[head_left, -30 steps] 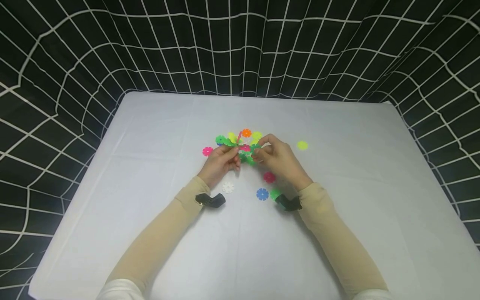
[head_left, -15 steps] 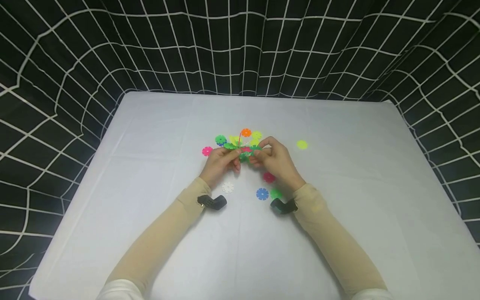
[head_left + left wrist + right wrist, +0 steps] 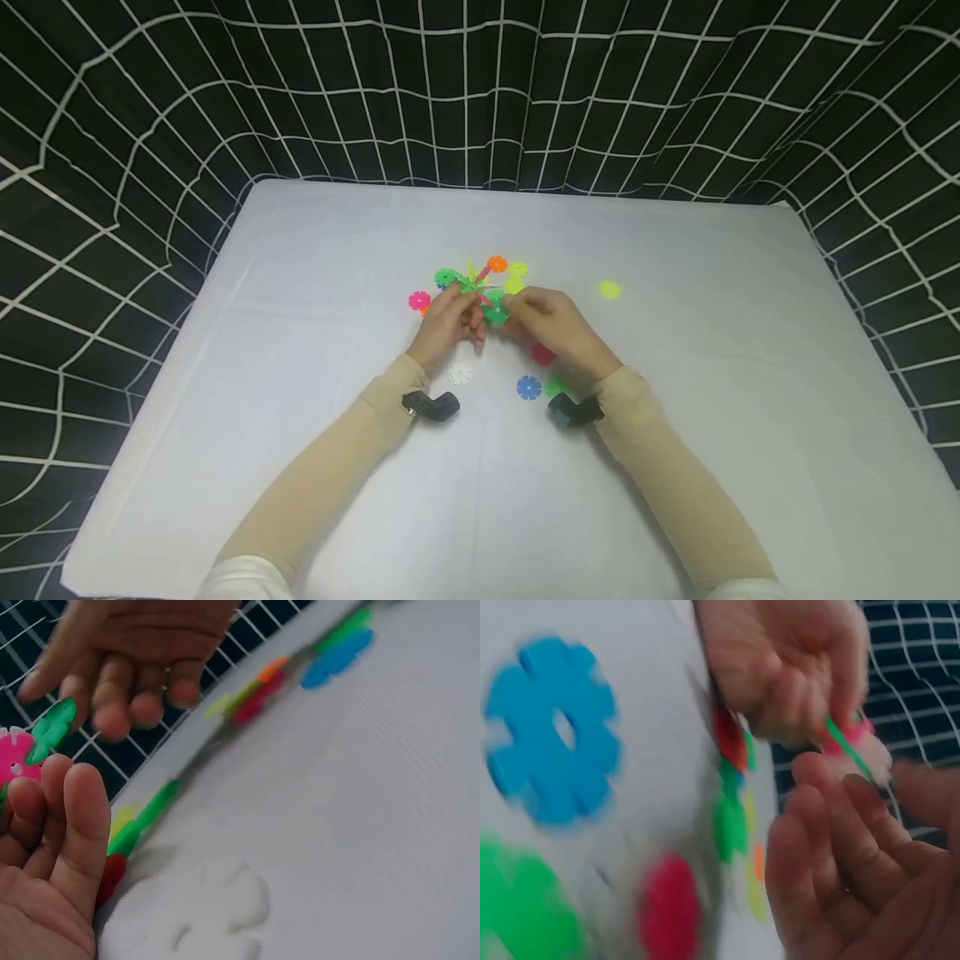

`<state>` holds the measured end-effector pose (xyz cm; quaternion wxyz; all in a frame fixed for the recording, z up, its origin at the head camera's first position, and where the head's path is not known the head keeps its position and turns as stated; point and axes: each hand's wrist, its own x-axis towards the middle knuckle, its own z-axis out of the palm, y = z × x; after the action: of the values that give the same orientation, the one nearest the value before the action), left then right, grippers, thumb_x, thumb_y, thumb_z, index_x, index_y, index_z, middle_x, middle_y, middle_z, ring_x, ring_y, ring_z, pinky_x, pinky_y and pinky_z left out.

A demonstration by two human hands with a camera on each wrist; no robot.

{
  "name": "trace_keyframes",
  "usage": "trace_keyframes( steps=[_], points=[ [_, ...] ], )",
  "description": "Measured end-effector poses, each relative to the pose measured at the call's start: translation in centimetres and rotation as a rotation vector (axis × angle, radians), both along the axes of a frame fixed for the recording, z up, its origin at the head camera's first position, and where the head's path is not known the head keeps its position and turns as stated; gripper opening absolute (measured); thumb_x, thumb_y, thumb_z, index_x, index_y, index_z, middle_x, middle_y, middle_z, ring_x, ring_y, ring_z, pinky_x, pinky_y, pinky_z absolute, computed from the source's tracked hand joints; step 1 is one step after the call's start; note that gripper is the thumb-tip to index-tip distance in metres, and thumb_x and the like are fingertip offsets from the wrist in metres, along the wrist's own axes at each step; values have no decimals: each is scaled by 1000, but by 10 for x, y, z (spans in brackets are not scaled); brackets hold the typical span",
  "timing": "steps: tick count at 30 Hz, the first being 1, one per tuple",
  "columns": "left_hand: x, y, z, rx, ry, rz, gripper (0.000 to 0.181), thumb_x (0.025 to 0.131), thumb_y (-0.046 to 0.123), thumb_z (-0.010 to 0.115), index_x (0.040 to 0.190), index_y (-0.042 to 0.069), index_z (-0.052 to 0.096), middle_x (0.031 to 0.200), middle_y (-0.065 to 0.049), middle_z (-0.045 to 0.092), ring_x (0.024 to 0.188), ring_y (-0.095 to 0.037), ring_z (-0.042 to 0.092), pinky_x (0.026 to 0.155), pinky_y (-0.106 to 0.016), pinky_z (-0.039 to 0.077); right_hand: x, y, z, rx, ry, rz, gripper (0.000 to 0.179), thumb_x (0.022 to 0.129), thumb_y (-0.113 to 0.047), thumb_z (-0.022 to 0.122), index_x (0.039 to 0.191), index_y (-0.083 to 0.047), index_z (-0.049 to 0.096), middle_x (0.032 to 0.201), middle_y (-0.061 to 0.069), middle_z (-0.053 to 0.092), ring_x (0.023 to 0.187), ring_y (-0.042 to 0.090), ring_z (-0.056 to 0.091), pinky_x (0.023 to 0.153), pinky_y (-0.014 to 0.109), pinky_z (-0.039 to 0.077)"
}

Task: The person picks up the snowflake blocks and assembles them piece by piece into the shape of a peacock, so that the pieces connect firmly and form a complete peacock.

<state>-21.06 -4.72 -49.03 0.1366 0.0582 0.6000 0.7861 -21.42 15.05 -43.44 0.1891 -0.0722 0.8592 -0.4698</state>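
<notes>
My left hand [image 3: 444,329] pinches a small cluster of joined interlocking plastic discs [image 3: 471,285], with green, pink and white pieces standing at angles. In the left wrist view a pink disc [image 3: 16,754] has a green disc [image 3: 52,731] slotted to its side. My right hand [image 3: 558,323] is at the right of the cluster. Its fingers are loosely bent by the green disc's edge, and its thumb looks apart from it. From the right wrist, that green disc [image 3: 847,748] appears edge-on near the index fingertip; whether they touch is unclear. Part of the cluster is hidden behind my left fingers.
Loose notched discs lie around the hands on the white table [image 3: 360,517]: orange [image 3: 497,264], pink [image 3: 419,301], white [image 3: 460,373], blue [image 3: 528,387], red [image 3: 542,354] and, farther right, yellow [image 3: 610,289]. A black grid-patterned curtain [image 3: 480,92] surrounds the table's far sides.
The cluster in my left hand has turned, so its upright pink disc now leans right. My right fingers have shifted slightly down and away from the green disc they were pinching.
</notes>
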Motion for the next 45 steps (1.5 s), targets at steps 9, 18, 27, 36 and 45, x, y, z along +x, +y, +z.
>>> trace_keyframes(
  steps=[9, 18, 27, 36, 45],
  points=[
    [-1, -2, 1, 5, 10, -18, 21, 108, 18, 40, 89, 10, 45, 71, -3, 47, 63, -16, 58, 56, -27, 55, -9, 31, 7, 324, 97, 26, 28, 102, -26, 57, 124, -12, 68, 117, 12, 67, 105, 29, 56, 95, 45, 53],
    [0, -4, 0, 45, -12, -18, 18, 105, 14, 41, 90, 10, 50, 70, -1, 46, 61, -16, 55, 56, -27, 54, -1, 17, -1, 446, 278, 383, 47, 96, -5, 54, 142, -16, 60, 112, 14, 60, 105, 29, 48, 89, 39, 47],
    [0, -4, 1, 49, -14, -17, 17, 104, 13, 41, 90, 10, 51, 69, -1, 47, 60, -15, 54, 55, -27, 54, 0, 12, -6, 489, 256, 340, 45, 100, -23, 60, 145, -18, 57, 110, 9, 61, 102, 25, 51, 86, 38, 50],
    [0, -4, 1, 48, -8, -21, 18, 105, 15, 41, 89, 10, 48, 71, -2, 48, 61, -15, 55, 56, -27, 54, -1, 8, -10, 484, 236, 305, 31, 94, -22, 71, 123, -13, 64, 110, 6, 62, 106, 26, 51, 95, 42, 51],
    [1, -3, 1, 37, -4, -27, 17, 105, 15, 42, 90, 10, 48, 72, -2, 48, 63, -16, 54, 57, -26, 54, -4, 13, 7, 119, 106, -22, 34, 100, -18, 63, 133, -11, 61, 105, 11, 72, 85, 24, 72, 80, 33, 56]
  ],
)
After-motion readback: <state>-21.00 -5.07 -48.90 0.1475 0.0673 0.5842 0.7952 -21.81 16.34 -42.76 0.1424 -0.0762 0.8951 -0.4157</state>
